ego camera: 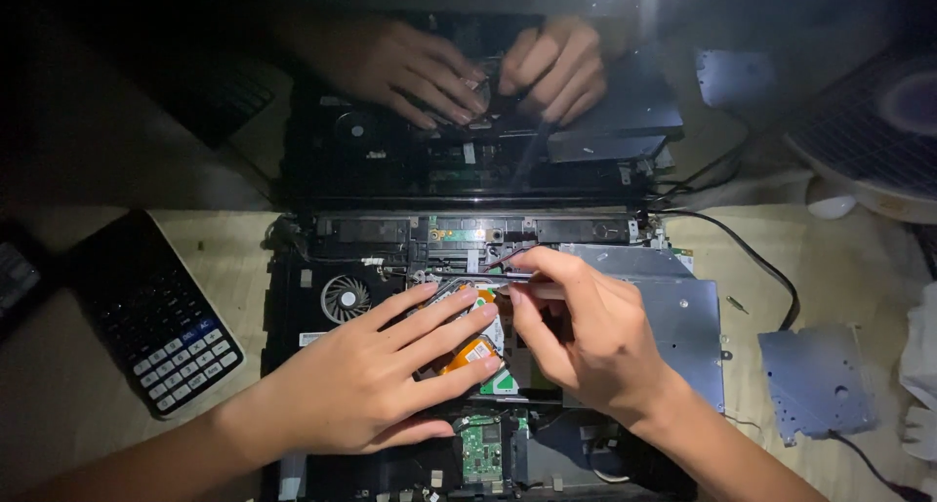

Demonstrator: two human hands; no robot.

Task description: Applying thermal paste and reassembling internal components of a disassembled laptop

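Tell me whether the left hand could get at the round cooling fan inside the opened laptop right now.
Probably yes: the round cooling fan lies uncovered just beside the left hand, with nothing lying between them.

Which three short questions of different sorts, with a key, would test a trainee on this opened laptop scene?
1. True or false: the left hand lies flat on the orange-labelled part.
2. Which lies left of the opened laptop? A) calculator B) scissors C) mug
3. Fill in: beside the left hand's fingers sits a round cooling ____.

Key: 1 true. 2 A. 3 fan. The right hand pinches a thin metal tool over the same spot; a loose metal plate lies to the right, on the wooden table.
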